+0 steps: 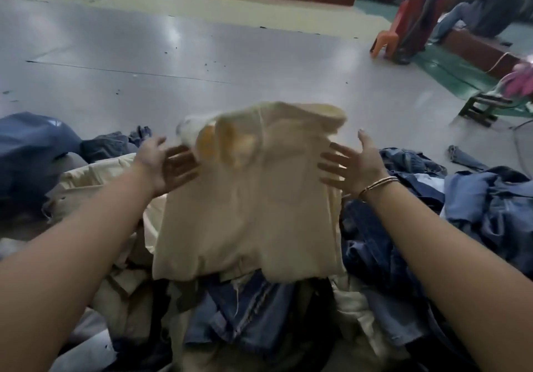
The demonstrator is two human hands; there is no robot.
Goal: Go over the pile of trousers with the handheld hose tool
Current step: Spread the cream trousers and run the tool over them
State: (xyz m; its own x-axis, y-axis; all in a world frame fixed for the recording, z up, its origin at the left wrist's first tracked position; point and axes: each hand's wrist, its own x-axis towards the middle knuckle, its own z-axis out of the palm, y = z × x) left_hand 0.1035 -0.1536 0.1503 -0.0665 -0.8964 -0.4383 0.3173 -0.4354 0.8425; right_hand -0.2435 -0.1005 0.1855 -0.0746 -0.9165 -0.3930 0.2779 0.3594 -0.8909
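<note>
Sorting, seemingly: left hand (161, 167) and right hand (352, 167), fingers spread, flanking cream trousers (248, 198) mid-frame above the pile (253, 314); no hose tool visible, fetching it likely next.

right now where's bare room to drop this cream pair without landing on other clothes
Bare room is the grey floor beyond the cream trousers, between the blue bag and the wooden stool. It is crowded nearer: denim pile beside the right hand, cream garments under the left hand.
</note>
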